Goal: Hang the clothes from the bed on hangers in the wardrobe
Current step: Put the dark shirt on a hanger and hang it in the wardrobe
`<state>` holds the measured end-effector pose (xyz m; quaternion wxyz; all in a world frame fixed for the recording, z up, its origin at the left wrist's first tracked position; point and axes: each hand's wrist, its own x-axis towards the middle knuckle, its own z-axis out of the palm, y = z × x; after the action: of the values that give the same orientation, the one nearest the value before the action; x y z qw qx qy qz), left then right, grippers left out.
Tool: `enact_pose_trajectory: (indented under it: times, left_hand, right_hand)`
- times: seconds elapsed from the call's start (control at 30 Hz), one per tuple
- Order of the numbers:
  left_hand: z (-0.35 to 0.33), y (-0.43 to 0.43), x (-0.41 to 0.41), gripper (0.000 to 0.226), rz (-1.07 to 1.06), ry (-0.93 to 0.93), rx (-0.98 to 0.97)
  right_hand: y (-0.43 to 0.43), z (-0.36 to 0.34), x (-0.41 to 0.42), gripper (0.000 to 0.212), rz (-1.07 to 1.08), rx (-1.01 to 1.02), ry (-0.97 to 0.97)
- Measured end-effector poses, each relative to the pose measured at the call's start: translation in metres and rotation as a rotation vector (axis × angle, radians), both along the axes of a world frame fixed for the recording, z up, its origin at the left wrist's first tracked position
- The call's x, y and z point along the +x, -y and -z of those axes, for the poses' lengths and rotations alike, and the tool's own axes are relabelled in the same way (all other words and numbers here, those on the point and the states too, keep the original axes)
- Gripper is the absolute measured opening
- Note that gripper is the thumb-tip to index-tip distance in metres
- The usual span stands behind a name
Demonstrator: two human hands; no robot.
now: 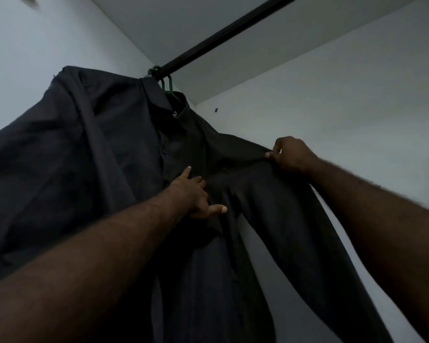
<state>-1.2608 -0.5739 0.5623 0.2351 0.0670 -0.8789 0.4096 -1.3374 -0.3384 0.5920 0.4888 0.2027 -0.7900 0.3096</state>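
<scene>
Pale, smooth wardrobe walls (332,125); round dark rail (233,28). Dark woven shirt (60,157) hung from thin green hanger (167,86) on rail. Right hand (291,154) pinched shoulder seam. Left hand (195,194) lay on button placket, forefinger straight; grip could not be told.

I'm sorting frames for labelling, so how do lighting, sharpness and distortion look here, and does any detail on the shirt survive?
Head view: dim, bluish light; the dark shirt shows only faint folds and a button; left hand and right hand are sharp; the forearms smear toward the lower corners; green hanger is readable on the rail.
</scene>
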Motion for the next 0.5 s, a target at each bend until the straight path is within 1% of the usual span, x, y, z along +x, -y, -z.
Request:
enact_pose_trajectory:
  times: [0.03, 0.07, 0.1, 0.13, 0.2, 0.23, 0.27, 0.33, 0.37, 0.43, 0.5]
  left_hand:
    - [0.0, -0.006, 0.003, 0.08, 0.029, -0.02, 0.035]
    - [0.001, -0.013, 0.007, 0.076, 0.111, -0.057, 0.087]
    - [0.001, -0.023, 0.012, 0.069, 0.247, -0.13, 0.158]
    - [0.001, -0.034, 0.018, 0.058, 0.425, -0.25, 0.243]
    - [0.001, -0.054, 0.032, 0.04, 0.771, -0.5, 0.451]
    - [0.001, -0.063, 0.041, 0.037, 0.885, -0.564, 0.562]
    - [0.0, -0.07, 0.051, 0.035, 0.955, -0.564, 0.683]
    - [0.001, -0.08, 0.071, 0.029, 0.976, -0.428, 0.921]
    - [0.004, -0.083, 0.081, 0.031, 0.945, -0.349, 1.032]
    - [0.011, -0.086, 0.096, 0.048, 0.84, -0.248, 1.168]
    - [0.023, -0.089, 0.103, 0.071, 0.718, -0.246, 1.172]
  right_hand:
    - [-0.001, -0.002, 0.005, 0.028, -0.006, 0.025, 0.032]
    - [-0.002, -0.003, 0.011, 0.03, -0.029, 0.034, 0.059]
    - [-0.002, -0.004, 0.018, 0.028, -0.064, 0.037, 0.082]
    - [-0.001, -0.006, 0.025, 0.024, -0.109, 0.038, 0.108]
    - [0.002, -0.009, 0.04, 0.014, -0.259, -0.011, 0.169]
    - [0.004, -0.01, 0.049, 0.015, -0.371, -0.053, 0.203]
    - [0.007, -0.011, 0.058, 0.02, -0.486, -0.089, 0.239]
    - [0.014, -0.015, 0.073, 0.027, -0.612, -0.087, 0.274]
    - [0.019, -0.017, 0.08, 0.025, -0.637, -0.069, 0.274]
    - [0.03, -0.022, 0.091, 0.019, -0.661, -0.063, 0.279]
    - [0.041, -0.024, 0.097, 0.018, -0.675, -0.067, 0.332]
